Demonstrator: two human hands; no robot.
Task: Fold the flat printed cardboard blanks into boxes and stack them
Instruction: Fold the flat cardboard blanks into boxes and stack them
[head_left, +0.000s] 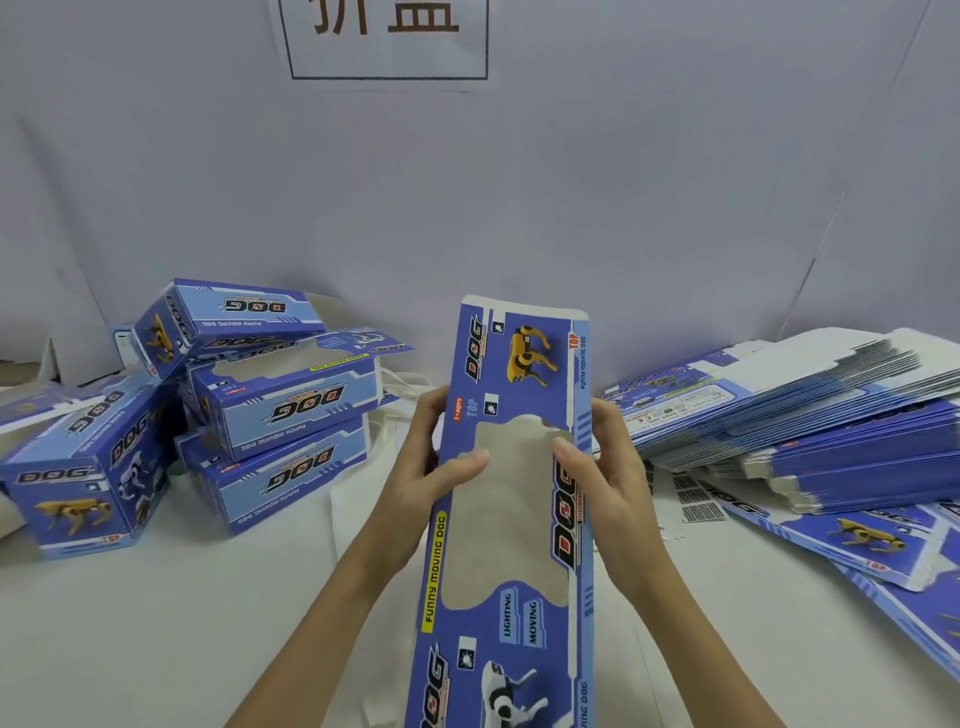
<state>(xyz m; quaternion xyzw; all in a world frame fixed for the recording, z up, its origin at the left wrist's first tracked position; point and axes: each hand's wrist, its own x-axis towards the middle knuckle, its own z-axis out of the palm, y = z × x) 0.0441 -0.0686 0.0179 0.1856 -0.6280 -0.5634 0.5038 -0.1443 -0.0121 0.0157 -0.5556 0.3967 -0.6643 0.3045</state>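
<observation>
Blue cardboard blank (511, 499) held lengthwise, I note.
Left hand (434, 457) and right hand (597, 467) grasp its opposite edges, thumbs in the window cut-out.

Flat blue printed blank (511, 499) with a window cut-out, held upright above the table by its two long edges, folded boxes (283, 410) piled at the left, stack of flat blanks (810, 415) lying at the right

Pale wall (675, 182) with sign (387, 36); white tabletop (156, 623).
</observation>
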